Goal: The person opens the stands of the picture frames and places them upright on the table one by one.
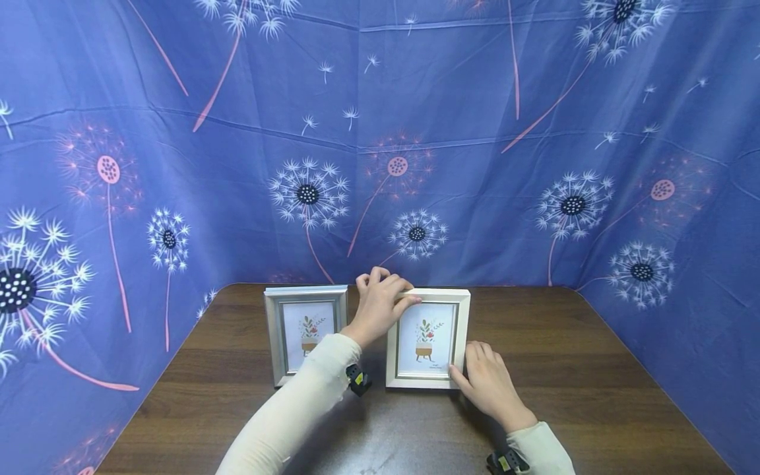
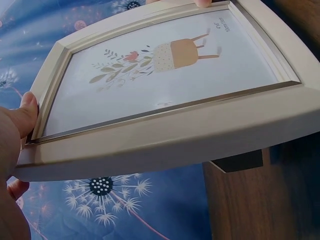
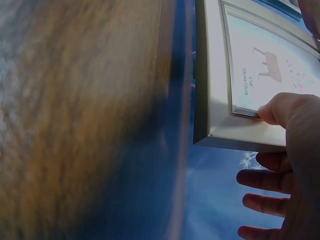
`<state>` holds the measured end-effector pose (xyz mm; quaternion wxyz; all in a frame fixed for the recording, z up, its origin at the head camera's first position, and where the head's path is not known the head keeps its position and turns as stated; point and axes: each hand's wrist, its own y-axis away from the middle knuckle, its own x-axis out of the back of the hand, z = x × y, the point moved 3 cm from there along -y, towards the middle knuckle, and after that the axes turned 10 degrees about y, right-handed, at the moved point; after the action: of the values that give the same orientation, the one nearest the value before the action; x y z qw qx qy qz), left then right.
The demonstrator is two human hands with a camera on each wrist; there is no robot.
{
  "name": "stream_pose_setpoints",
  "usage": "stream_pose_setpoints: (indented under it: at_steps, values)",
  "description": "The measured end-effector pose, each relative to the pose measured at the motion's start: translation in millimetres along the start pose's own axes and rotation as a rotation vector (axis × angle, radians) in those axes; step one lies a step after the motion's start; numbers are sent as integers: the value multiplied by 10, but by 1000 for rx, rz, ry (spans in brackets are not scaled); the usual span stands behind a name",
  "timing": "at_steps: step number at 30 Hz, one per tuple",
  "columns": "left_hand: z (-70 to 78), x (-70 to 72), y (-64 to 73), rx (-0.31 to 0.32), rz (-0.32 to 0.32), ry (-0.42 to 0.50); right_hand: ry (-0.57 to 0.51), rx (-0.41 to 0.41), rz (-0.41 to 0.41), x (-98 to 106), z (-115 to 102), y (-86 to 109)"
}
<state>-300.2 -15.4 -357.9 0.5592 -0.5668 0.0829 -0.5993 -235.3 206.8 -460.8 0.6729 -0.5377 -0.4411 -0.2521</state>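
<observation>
A white picture frame with a potted-plant print stands upright on the table. My left hand grips its upper left corner, the thumb on the front and the fingers behind. In the left wrist view that thumb presses the frame's face, and a dark support piece shows behind the frame. At the lower right side my right hand holds the frame's edge. Its thumb lies on the front, with the other fingers spread behind or beside the edge. To the left stands a grey picture frame with a similar print, partly covered by my left arm.
The brown wooden table stretches out on both sides of the frames. A blue cloth with dandelion patterns hangs behind it and along both sides. Black wrist cameras sit on my sleeves.
</observation>
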Motion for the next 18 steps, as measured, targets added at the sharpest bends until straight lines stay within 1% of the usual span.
stream_pose_setpoints:
  at_steps: [6, 13, 18]
  values:
    - [-20, -29, 22, -4, -7, -19, -4, -6, -24, -8, 0, 10]
    - [-17, -50, 47, 10, -33, -21, 4, -18, -53, -32, 6, 22]
    - [-19, -61, 61, 6, -32, -31, 0, -22, -64, -45, 9, 32]
